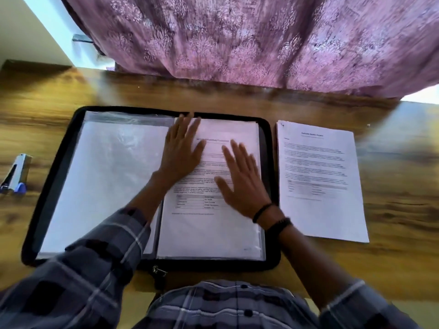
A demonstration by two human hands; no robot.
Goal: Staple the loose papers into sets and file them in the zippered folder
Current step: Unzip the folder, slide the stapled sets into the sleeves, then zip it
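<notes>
**Plaid shirt (225, 305) nearest, zippered folder (270, 150) lying open beyond it**

Closest to the view is the person's plaid shirt, pressed up to the near edge of the wooden worktop (392, 257). Just past it the black zippered folder is spread flat, with its zip pull (158, 270) at the middle of its near edge.

Both hands lie inside the folder's right half, on printed papers (209, 229) filed there. The left hand (181, 150) rests palm down beside the folder's centre fold, fingers straight and spread, gripping nothing. The right hand (242, 179) also lies flat on the same page, fingers extended toward the folder's far edge, holding nothing. Dark bands (273, 217) circle its wrist.

The folder's left half shows a clear sleeve (107, 174) over a blank white sheet.

Just right of the folder, not touching it, a printed paper set (320, 181) lies squarely on the worktop, with a small dark mark at its far left corner. Well left of the folder sits a stapler (16, 172). Behind the folder, past the worktop's far edge, hangs a purple patterned curtain (261, 39).
</notes>
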